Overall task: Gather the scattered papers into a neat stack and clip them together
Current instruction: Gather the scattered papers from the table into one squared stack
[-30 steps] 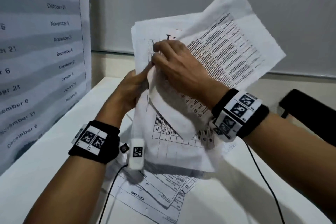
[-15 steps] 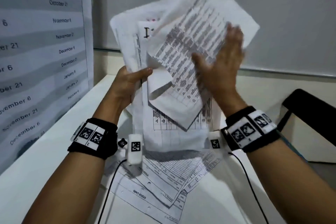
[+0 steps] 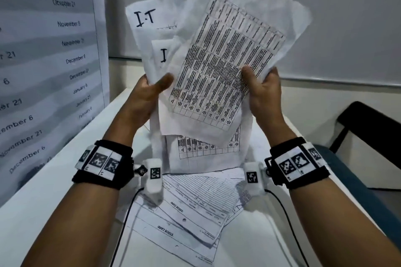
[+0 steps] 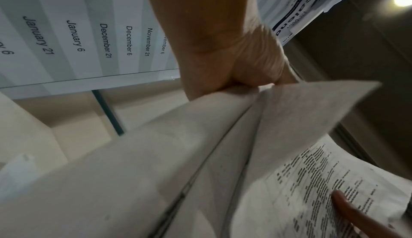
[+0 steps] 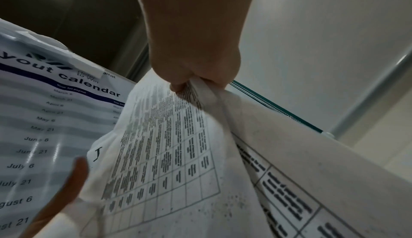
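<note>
Both hands hold a loose bunch of papers (image 3: 219,76) upright above the table. My left hand (image 3: 149,91) grips its left edge, thumb in front on the sheets marked "I.T" (image 3: 144,18). My right hand (image 3: 262,86) pinches the right edge of the front sheet, a printed table that sits tilted across the others. In the left wrist view the left hand (image 4: 249,76) clamps the fanned paper edges (image 4: 200,145). In the right wrist view the right hand (image 5: 196,79) pinches the table sheet (image 5: 169,145). More papers (image 3: 191,208) lie scattered on the table under my wrists. No clip is in view.
The white table (image 3: 43,201) runs forward between a wall calendar poster (image 3: 43,60) on the left and a dark chair (image 3: 373,136) on the right. Black cables (image 3: 288,223) trail from both wristbands across the table.
My right hand left the top of the bunch, swung out to the right and now pinches the right edge of the front sheet. The bunch has risen and the front sheet stands more upright.
</note>
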The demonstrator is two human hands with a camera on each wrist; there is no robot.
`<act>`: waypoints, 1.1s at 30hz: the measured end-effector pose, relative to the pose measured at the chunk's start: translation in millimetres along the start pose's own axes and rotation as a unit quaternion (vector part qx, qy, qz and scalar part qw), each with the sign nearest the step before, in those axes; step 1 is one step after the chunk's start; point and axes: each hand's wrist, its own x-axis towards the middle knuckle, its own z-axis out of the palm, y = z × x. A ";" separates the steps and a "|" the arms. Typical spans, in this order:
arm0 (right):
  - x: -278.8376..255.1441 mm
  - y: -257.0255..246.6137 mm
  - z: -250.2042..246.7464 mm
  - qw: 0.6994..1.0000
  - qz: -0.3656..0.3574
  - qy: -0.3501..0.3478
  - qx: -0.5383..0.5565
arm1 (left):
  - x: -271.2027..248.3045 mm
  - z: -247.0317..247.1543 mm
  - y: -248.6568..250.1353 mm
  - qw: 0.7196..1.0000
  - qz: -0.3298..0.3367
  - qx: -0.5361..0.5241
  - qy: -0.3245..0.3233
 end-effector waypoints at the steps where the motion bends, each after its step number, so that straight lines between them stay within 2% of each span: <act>1: -1.1 -2.8 1.6 1.000 -0.004 -0.014 0.004 | 1.5 -0.3 1.2 1.000 0.002 0.010 0.008; 4: -1.6 -8.0 5.0 0.998 -0.004 -0.061 0.000 | 3.2 -8.8 5.1 0.999 -0.014 0.031 -0.011; 8: -1.0 -4.5 6.3 0.997 0.016 -0.078 0.010 | 0.3 -23.4 12.6 0.994 -0.047 0.068 -0.069; 12: -2.6 8.7 5.0 0.998 0.046 -0.045 0.024 | 0.2 -32.8 15.0 0.999 -0.024 -0.027 -0.039; 15: -3.8 12.4 6.4 0.998 0.043 -0.036 0.023 | 3.6 -25.2 11.7 1.000 -0.016 0.010 0.000; 17: -5.8 9.9 7.7 0.999 0.019 -0.012 0.031 | 6.1 -15.8 7.2 0.999 -0.014 0.037 0.008; 19: -7.5 11.5 7.4 0.999 -0.040 0.029 0.007 | 7.1 -7.6 2.4 0.999 -0.006 0.043 0.009; 21: -10.3 17.1 5.6 0.995 -0.082 0.061 -0.019 | 5.2 -1.9 1.3 1.000 0.007 0.017 0.022; 23: -9.4 21.1 2.0 0.991 -0.094 0.086 -0.031 | 2.7 -0.3 1.4 0.999 0.012 -0.033 0.030; 25: -6.1 21.1 1.5 0.993 -0.088 0.078 -0.008 | -0.4 -1.1 1.7 0.998 -0.009 -0.053 0.026; 27: -1.3 19.9 1.2 0.996 -0.084 0.039 0.011 | -2.3 -3.1 -0.7 0.999 -0.033 -0.027 0.010; 30: 3.3 18.6 -5.7 0.990 -0.110 -0.011 -0.091 | -0.9 -4.0 -2.8 0.999 -0.034 0.018 0.002; 33: 7.0 13.9 -22.6 0.969 -0.180 0.024 -0.166 | 0.2 -1.7 3.8 1.000 -0.012 0.005 0.016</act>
